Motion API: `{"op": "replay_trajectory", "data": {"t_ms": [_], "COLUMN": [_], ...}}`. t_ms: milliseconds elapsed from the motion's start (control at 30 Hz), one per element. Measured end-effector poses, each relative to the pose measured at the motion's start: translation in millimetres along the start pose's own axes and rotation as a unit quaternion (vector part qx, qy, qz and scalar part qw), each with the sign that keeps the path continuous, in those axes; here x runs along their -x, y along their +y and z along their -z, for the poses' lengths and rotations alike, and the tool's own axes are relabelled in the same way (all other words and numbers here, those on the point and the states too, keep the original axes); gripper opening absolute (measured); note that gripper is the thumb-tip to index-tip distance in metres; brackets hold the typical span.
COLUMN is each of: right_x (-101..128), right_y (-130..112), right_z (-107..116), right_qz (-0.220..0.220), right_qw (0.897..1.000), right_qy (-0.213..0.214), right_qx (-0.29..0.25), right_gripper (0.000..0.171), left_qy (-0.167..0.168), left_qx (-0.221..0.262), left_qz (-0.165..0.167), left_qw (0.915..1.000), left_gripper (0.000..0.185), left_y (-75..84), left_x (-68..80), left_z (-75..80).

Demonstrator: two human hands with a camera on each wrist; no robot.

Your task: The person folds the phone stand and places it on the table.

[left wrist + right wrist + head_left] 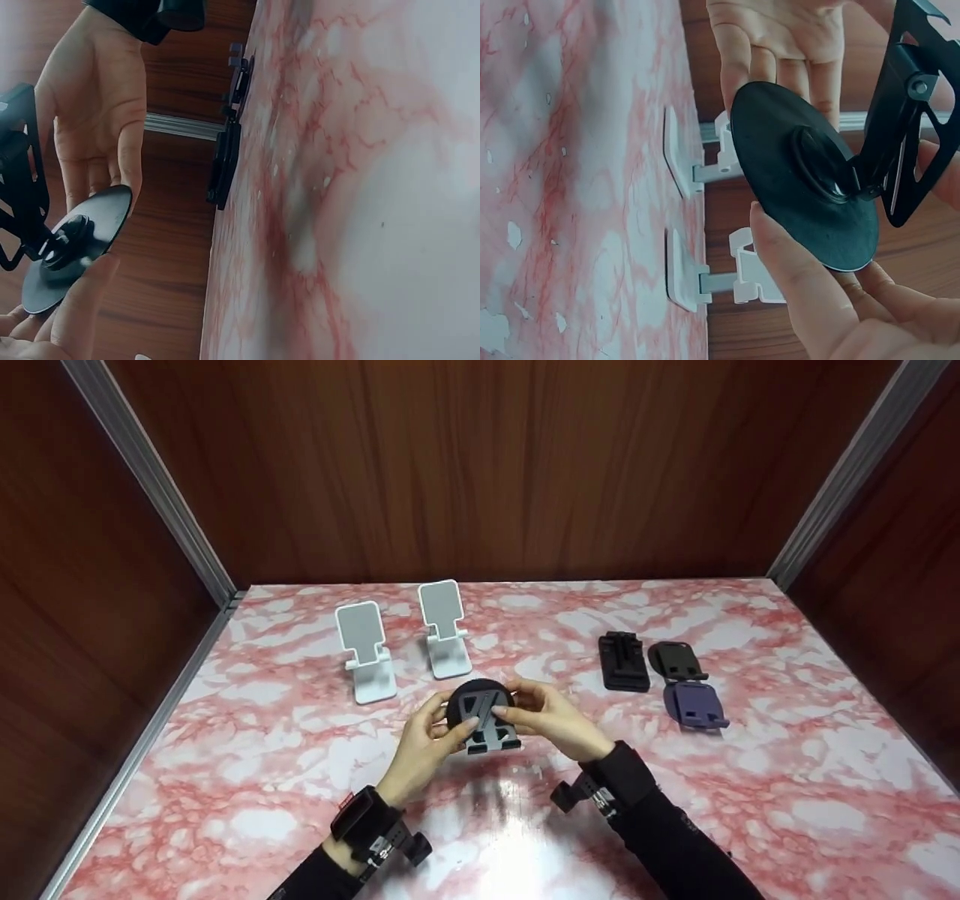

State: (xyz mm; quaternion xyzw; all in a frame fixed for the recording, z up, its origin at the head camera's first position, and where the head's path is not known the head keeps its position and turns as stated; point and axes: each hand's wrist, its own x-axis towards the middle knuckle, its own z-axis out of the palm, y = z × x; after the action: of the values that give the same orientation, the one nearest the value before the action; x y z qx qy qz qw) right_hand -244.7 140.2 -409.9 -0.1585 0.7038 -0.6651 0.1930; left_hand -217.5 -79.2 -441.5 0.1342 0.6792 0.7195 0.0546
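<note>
A black phone stand (478, 690) with a round disc base is held up over the table between both hands. My left hand (429, 741) grips its left side, thumb on the slotted plate. On the right side my right hand (556, 721) grips it too, its thumb also against the plate. In the right wrist view the disc base (780, 161) tilts, and a hinged arm (889, 120) stands out from it, partly unfolded. Fingers of both hands curl around the disc's rim; some fingertips behind it are hidden.
Two white phone stands (365, 652) stand unfolded at the back left. To the right lie a folded black stand (624, 661), a dark round-based stand (677, 660) and a purple one (697, 705). Wood panels (495, 472) enclose the marbled table (247, 780).
</note>
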Motion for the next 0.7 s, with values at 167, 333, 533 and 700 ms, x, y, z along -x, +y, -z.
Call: {"op": "replay_trajectory", "data": {"t_ms": [167, 333, 533, 700], "right_x": [0.7, 0.6, -1.0, -2.6], "right_y": [0.0, 1.2, 2.6, 4.1], "right_z": [-1.0, -1.1, -2.2, -2.7], "right_qz": [0.003, 0.005, -0.003, -0.004], "right_qw": [1.000, 0.999, 1.000, 1.000], "right_qy": [0.003, 0.002, 0.004, 0.003], "right_qx": [0.030, 0.037, 0.029, 0.016], "right_gripper": [0.054, 0.054, 0.052, 0.044], "left_qy": [-0.001, -0.005, -0.008, -0.021], "left_qx": [-0.001, 0.012, 0.016, 0.027], "left_qz": [0.009, 0.011, 0.016, 0.014], "left_qw": [1.0000, 0.9999, 0.9997, 0.9993], "left_gripper": [0.050, 0.050, 0.049, 0.048], "left_y": [-0.7, -0.9, -0.8, -2.6], "left_x": [-0.4, -0.7, -0.8, -1.1], "left_z": [-0.4, -0.4, -0.7, -0.4]}}
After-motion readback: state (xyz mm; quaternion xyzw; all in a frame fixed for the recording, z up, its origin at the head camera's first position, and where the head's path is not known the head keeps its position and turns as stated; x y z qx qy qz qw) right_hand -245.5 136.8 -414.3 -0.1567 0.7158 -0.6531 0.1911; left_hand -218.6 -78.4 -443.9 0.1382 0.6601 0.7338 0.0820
